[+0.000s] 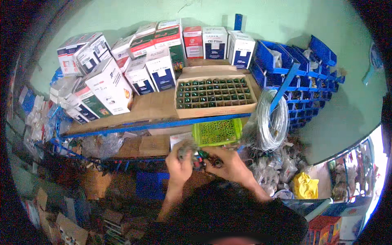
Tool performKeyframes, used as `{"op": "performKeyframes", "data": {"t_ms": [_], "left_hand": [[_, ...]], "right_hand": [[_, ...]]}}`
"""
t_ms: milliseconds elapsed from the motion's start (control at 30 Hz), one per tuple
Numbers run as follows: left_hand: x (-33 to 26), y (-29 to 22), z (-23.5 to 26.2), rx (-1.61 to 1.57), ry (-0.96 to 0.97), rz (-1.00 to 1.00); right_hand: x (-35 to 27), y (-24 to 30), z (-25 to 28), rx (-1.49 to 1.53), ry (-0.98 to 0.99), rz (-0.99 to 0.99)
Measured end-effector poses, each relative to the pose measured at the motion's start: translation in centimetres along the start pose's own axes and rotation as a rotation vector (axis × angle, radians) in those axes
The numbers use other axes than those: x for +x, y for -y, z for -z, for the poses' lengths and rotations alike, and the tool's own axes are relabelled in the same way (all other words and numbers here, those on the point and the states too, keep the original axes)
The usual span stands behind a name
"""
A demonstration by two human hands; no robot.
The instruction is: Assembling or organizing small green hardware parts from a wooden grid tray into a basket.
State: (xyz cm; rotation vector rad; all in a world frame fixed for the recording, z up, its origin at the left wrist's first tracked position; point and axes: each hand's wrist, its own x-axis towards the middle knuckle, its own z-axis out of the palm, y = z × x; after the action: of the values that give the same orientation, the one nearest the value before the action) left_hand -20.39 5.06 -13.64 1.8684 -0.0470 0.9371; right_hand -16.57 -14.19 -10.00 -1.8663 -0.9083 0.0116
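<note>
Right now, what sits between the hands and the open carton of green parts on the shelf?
A green mesh basket, just under the shelf edge, in the head view.

A parts shop storeroom: shelves stacked with filter boxes, blue bins and coiled wire.

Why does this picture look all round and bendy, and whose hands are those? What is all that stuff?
The camera sits on a person's head and looks down, and its wide lens bends straight edges. The two hands are that person's own. The left hand grips a small greyish bundle; the right hand pinches small dark parts, too blurry to name. Above them is a shelf with a carton of green bottles and many white boxes. A green basket sits below the shelf, a coil of white wire hangs beside blue bins.
</note>
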Motion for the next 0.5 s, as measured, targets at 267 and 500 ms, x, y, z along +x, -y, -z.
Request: {"op": "performKeyframes", "data": {"t_ms": [267,500], "left_hand": [[0.0,4.2,2.7,-0.045,0.012,0.22],[-0.9,4.7,2.8,0.006,0.312,0.31]], "right_hand": [[2.2,-0.1,4.6,-0.122,-0.406,-0.002],[7.7,1.5,10.4,-0.377,-0.68,0.078]]}}
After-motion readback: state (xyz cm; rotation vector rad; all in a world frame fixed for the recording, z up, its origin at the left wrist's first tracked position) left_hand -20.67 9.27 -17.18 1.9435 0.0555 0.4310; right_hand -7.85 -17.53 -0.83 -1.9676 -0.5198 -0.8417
